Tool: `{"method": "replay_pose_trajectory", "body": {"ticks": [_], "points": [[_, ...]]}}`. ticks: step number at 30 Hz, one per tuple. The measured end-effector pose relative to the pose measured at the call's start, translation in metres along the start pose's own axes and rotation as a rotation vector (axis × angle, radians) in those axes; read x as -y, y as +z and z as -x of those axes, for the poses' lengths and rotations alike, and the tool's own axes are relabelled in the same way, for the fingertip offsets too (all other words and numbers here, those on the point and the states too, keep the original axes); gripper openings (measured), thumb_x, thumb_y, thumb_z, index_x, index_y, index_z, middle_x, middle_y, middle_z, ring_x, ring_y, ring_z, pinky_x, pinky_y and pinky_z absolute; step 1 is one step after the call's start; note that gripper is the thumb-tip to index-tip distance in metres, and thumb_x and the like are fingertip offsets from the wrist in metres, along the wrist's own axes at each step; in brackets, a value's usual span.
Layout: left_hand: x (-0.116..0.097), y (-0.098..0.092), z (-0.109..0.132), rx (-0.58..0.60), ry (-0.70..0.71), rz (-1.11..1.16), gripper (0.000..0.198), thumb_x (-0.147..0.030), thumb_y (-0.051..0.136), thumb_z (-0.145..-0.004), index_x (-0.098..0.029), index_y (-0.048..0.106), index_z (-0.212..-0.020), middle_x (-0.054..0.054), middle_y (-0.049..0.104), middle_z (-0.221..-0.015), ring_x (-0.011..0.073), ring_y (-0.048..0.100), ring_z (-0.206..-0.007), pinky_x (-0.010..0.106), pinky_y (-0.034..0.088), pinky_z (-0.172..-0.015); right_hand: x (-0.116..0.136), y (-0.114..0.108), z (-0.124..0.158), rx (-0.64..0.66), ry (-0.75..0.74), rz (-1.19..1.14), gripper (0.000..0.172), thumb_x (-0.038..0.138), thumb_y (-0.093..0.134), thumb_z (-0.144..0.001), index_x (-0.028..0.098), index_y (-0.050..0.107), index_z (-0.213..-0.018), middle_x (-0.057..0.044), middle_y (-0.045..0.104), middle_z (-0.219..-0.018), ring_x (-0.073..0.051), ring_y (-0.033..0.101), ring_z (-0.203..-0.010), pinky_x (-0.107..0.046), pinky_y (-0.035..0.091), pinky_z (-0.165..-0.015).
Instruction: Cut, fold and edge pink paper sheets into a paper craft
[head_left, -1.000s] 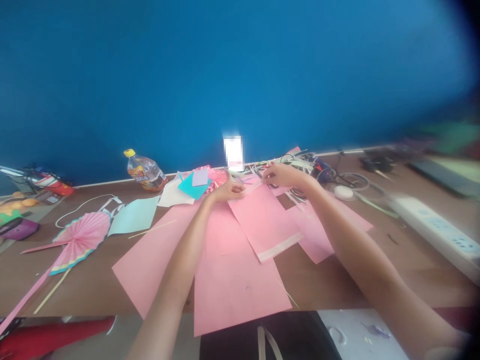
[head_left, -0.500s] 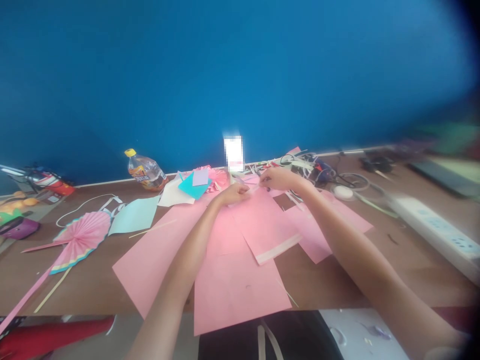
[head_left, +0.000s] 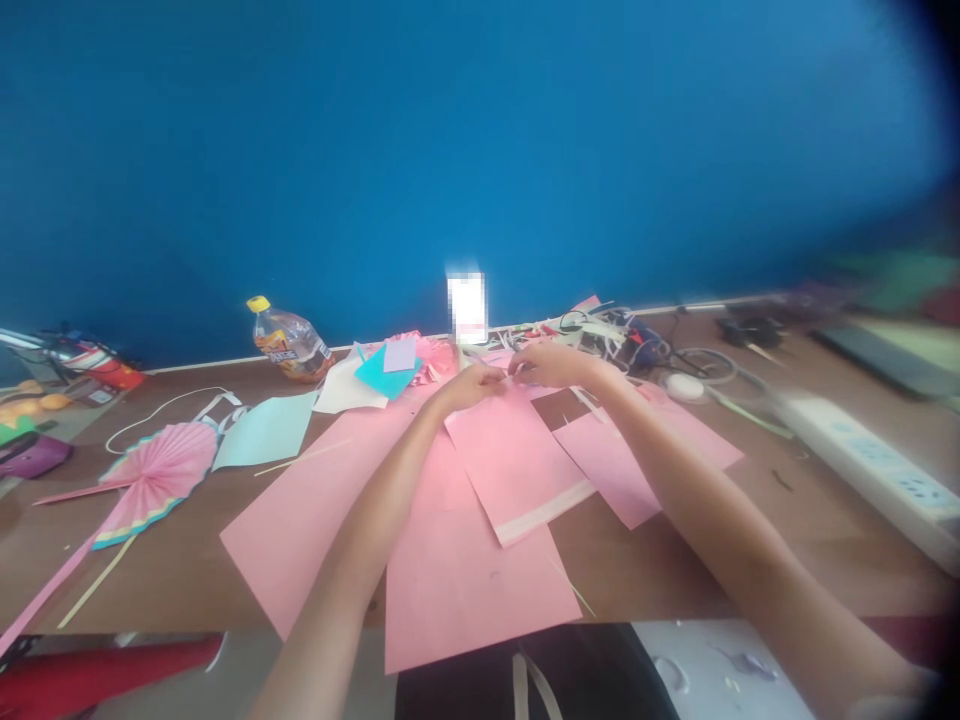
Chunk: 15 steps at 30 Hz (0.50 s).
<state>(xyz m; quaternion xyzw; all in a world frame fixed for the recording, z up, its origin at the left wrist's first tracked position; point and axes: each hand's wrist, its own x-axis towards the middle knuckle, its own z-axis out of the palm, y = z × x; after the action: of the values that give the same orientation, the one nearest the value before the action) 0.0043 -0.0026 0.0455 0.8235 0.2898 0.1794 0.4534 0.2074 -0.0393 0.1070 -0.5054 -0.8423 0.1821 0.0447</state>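
Both arms reach far across the brown table (head_left: 675,570). My left hand (head_left: 471,386) and my right hand (head_left: 545,365) meet at the far edge of a pink paper sheet (head_left: 510,460) with a pale strip along its near edge. The fingers of both hands are pinched together on that far edge. Several more pink sheets (head_left: 465,580) lie overlapping under and around it.
A pleated pink paper fan (head_left: 161,475) on a stick lies at the left. A plastic bottle (head_left: 289,342) lies by the blue wall. Teal and white paper pieces (head_left: 382,372), cables and tools (head_left: 637,345) and a white power strip (head_left: 870,465) sit further back and right.
My two hands have come closer together at the sheet's far edge, and the pink sheet has shifted slightly left and toward me.
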Motion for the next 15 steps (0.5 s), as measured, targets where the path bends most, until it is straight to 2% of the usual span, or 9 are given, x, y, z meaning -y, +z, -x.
{"method": "replay_pose_trajectory", "body": {"ticks": [6,15], "points": [[0.003,-0.001,0.000,0.098,0.074,-0.069,0.020,-0.031,0.051,-0.080,-0.013,0.058,-0.086,0.002,0.054,-0.079,0.0121,0.048,-0.072,0.024,0.037,-0.066,0.002,0.004,-0.003,0.024,-0.017,0.071,0.023,0.026,0.047,-0.082,0.021,0.069,-0.090,-0.005,0.068,-0.092,-0.016,0.060,-0.075,-0.025,0.037,-0.062],[0.003,0.010,-0.005,-0.091,0.031,-0.047,0.032,-0.043,0.047,-0.084,-0.013,0.058,-0.078,-0.001,0.047,-0.068,0.0099,0.040,-0.062,0.023,0.030,-0.058,-0.001,0.011,-0.009,-0.089,-0.030,0.177,0.024,0.025,0.046,-0.083,0.022,0.069,-0.089,-0.006,0.069,-0.095,-0.021,0.060,-0.091,-0.028,0.037,-0.069]]}}
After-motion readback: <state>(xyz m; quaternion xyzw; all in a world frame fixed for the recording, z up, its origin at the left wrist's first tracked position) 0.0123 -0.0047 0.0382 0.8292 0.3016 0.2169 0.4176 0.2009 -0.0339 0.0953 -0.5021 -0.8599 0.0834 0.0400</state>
